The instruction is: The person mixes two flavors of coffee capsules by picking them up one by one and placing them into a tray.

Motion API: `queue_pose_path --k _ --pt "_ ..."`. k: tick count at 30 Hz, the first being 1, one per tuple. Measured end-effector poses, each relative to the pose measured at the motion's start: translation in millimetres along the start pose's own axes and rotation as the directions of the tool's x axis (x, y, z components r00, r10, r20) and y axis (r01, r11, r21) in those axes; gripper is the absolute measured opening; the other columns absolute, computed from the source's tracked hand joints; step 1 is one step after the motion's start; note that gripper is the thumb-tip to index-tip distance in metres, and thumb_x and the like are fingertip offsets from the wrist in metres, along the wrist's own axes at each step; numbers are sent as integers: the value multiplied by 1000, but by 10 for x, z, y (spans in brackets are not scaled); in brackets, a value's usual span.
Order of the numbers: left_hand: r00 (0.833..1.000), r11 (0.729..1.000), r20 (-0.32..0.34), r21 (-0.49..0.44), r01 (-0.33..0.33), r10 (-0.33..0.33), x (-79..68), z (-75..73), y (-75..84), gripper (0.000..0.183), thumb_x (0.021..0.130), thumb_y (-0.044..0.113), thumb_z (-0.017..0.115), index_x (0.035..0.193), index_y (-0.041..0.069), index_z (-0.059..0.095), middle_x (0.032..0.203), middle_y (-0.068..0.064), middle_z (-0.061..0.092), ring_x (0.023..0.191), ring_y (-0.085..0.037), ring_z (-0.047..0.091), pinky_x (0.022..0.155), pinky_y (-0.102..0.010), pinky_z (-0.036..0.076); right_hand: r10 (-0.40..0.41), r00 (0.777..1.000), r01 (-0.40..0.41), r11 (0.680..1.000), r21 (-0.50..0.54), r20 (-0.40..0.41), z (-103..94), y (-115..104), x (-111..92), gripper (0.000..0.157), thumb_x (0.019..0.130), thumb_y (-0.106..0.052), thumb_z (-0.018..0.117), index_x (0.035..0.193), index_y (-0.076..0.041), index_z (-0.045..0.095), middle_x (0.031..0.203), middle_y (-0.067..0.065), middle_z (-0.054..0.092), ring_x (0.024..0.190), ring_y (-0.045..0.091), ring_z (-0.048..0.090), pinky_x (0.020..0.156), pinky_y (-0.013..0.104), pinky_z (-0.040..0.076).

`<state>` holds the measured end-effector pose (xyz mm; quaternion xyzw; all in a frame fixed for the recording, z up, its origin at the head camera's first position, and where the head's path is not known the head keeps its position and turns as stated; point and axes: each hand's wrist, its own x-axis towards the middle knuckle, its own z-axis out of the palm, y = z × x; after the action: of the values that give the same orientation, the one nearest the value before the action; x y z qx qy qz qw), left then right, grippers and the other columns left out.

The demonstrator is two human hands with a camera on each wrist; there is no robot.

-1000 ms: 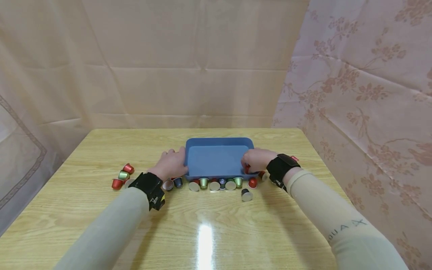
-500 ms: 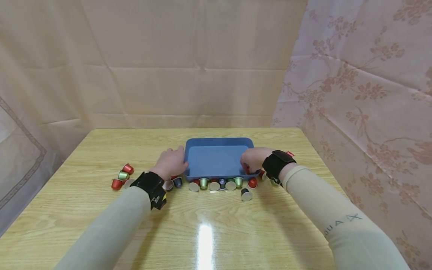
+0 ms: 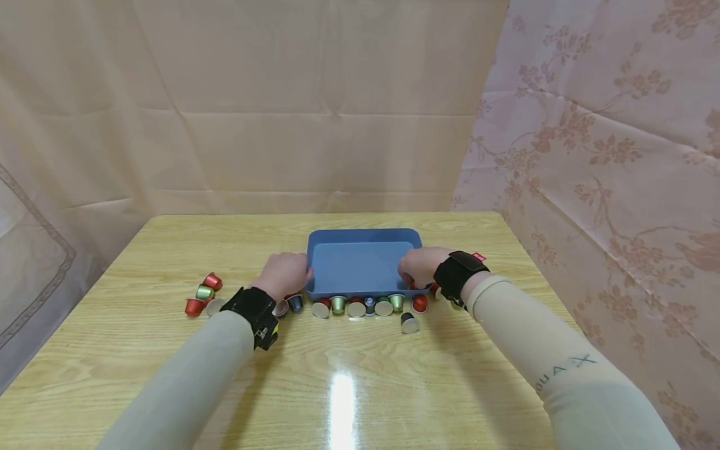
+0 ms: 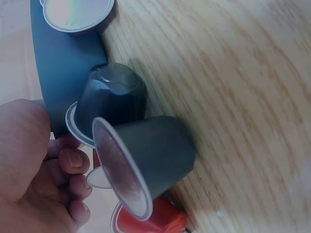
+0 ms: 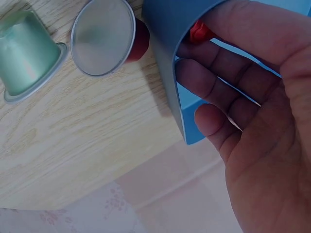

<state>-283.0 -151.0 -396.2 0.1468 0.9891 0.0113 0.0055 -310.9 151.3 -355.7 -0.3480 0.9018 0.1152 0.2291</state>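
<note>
1. Blue tray (image 3: 355, 265), near the middle of the wooden table (image 3: 298, 387); bare floor visible over most of its extent; at the near right corner, fingers of the right hand (image 3: 424, 267) inside the wall.
2. Within that corner, red capsule (image 5: 200, 33) in the right hand's grip, between thumb and curled fingers; only a small part visible, the remainder hidden.
3. Left hand (image 3: 282, 275), at the tray's left wall, fingers curled; impossible to tell whether gripping the rim, contact being concealed; just beside it, dark capsule (image 4: 114, 94) and grey-green capsule (image 4: 150, 155), lying on their sides.
4. Just outside the near wall, row of capsules (image 3: 356, 308), lids and cups mixed; nearer, black capsule (image 3: 409, 323), tilted.
5. To the far left, capsule cluster (image 3: 205, 292); one pale lid partly behind the left wristband (image 3: 254, 312).
6. Beside the right wristband (image 3: 458, 275), further capsules, largely covered; in the right wrist view, green capsule (image 5: 26, 53), cut off at the edge.
</note>
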Motion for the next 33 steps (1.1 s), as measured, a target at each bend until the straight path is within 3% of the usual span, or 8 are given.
queue_pose_path --k 6,11,26,30,33 --pt "1000 1000 1 -7 1 -1 -16 23 8 32 102 25 55 77 7 61 80 -12 69 80 -34 69 80 -56 51 -1 1000 1 1000 -10 5 0 -5 6 15 87 4 70 91 -11 70 81 -1 59 73 18 52 69 30 45" --pt "998 999 60 -25 25 -23 -10 30 23 36 105 25 50 73 10 59 79 -9 67 78 -30 65 82 -56 50 1 1000 -1 1000 -6 10 15 10 16 14 87 2 71 89 -12 69 80 -1 60 73 17 52 68 29 45" --pt "992 996 111 -57 63 -57 -25 48 59 33 108 22 44 87 5 63 77 -8 62 73 -26 58 82 -53 48 23 1000 -23 999 29 12 18 15 4 13 88 -1 71 91 -13 69 83 -1 61 75 18 53 68 30 45" --pt "995 998 92 -35 52 -48 -34 53 68 34 107 21 45 83 6 64 75 -8 64 72 -25 60 78 -53 50 33 999 -33 997 74 5 -14 5 -34 7 91 -11 73 97 -14 71 89 -1 64 77 18 56 70 31 47" --pt "995 999 88 -20 43 -41 -39 44 73 33 107 18 46 82 6 64 75 -8 65 72 -25 61 76 -53 51 20 999 -16 996 93 -43 -48 25 -76 9 94 -19 71 101 -14 72 90 -1 65 77 16 57 71 32 48"
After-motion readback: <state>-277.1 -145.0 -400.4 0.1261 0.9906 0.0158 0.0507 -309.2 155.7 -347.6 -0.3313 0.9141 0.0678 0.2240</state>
